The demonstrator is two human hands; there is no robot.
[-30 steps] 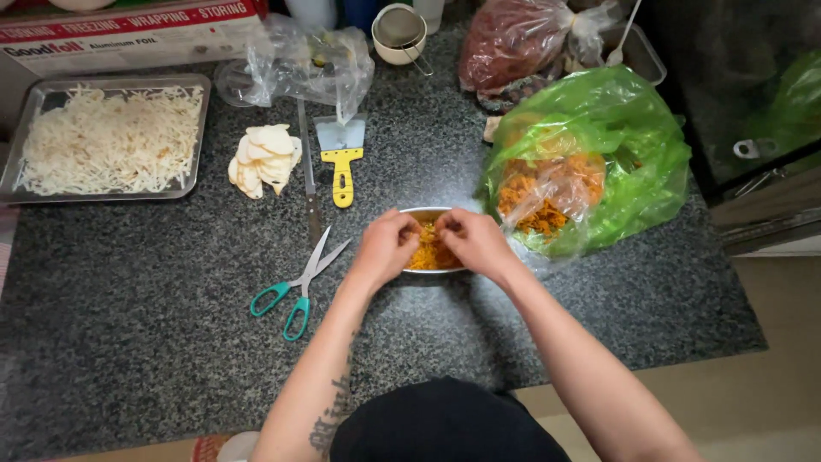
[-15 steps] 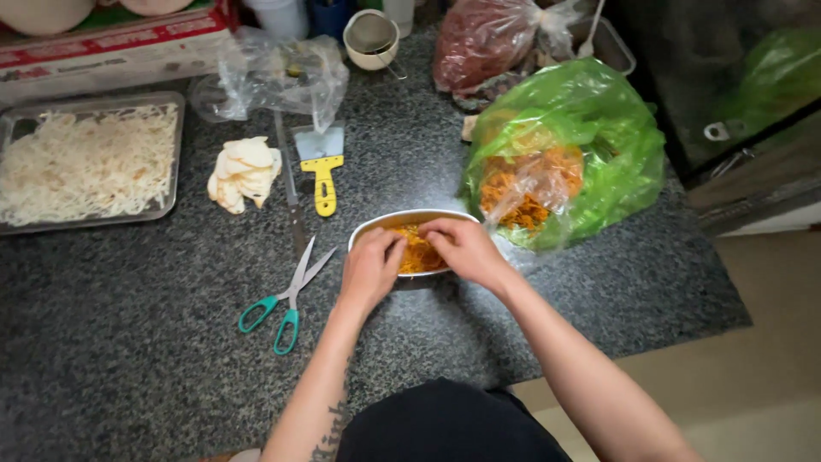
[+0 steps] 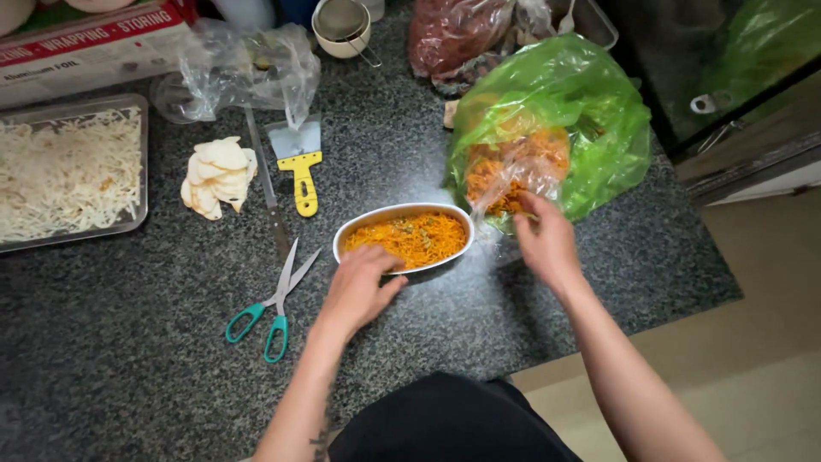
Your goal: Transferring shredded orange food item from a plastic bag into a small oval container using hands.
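While the left hand (image 3: 357, 287) loosely cups the oval dish (image 3: 404, 239) rim, right hand (image 3: 545, 242) fingers pinch the clear bag (image 3: 513, 175).

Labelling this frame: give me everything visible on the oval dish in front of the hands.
The oval dish is white, shallow and smooth, perhaps ceramic or plastic. It sits flat on the dark speckled counter, long axis running left to right, filled with orange shredded food level with the rim. The left hand rests on its near left rim. Its right end lies close beside the clear inner bag of similar orange shreds, which the right hand touches. No lid is on it.
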